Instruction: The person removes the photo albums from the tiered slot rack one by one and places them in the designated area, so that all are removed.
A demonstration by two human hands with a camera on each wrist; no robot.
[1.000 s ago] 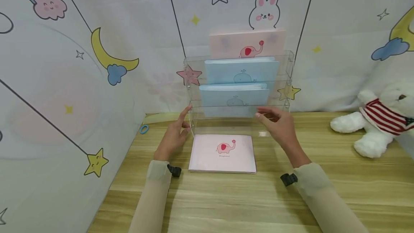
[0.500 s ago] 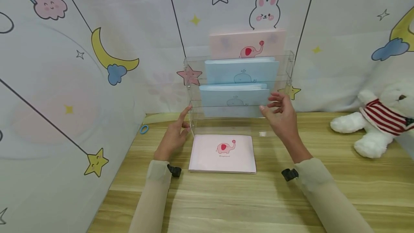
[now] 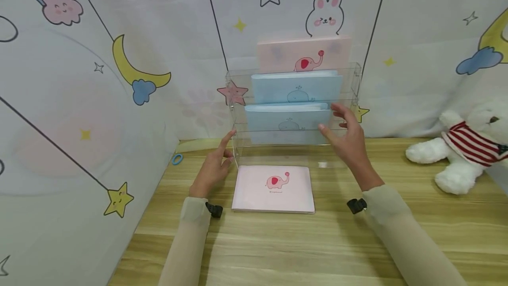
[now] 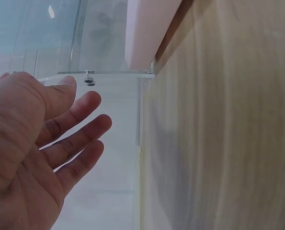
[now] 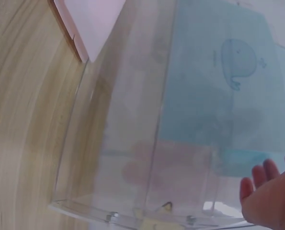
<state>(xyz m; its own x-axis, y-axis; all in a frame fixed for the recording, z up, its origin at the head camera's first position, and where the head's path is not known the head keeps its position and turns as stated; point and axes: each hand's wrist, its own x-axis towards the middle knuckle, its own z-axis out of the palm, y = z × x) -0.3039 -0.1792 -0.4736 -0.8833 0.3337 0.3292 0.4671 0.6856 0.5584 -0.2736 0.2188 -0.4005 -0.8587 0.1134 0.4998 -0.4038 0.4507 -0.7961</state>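
A clear acrylic tiered rack (image 3: 278, 161) stands on the table. Its front-most filled tier bears a blue whale booklet (image 3: 262, 120); behind and above are another blue whale booklet (image 3: 274, 87) and a pink elephant booklet (image 3: 274, 54). Flat before the rack lies a second pink elephant booklet (image 3: 274, 197). My left hand (image 3: 212, 167) is at the rack's left side, index finger extended to its edge; the left wrist view shows the other fingers (image 4: 80, 136) loosely bent. Beside the front blue booklet's right end, my right hand (image 3: 349, 140) has relaxed, parted fingers; contact is unclear.
At the right sits a white plush bear (image 3: 472, 144) in a striped shirt. A small blue ring (image 3: 177, 159) lies left of the rack, near the printed cloth wall (image 3: 119, 153). The wooden table (image 3: 278, 250) extends toward me.
My right hand has risen from the rack's lower front to the front blue booklet's right end, and its fingers have spread apart. My left hand stays in place.
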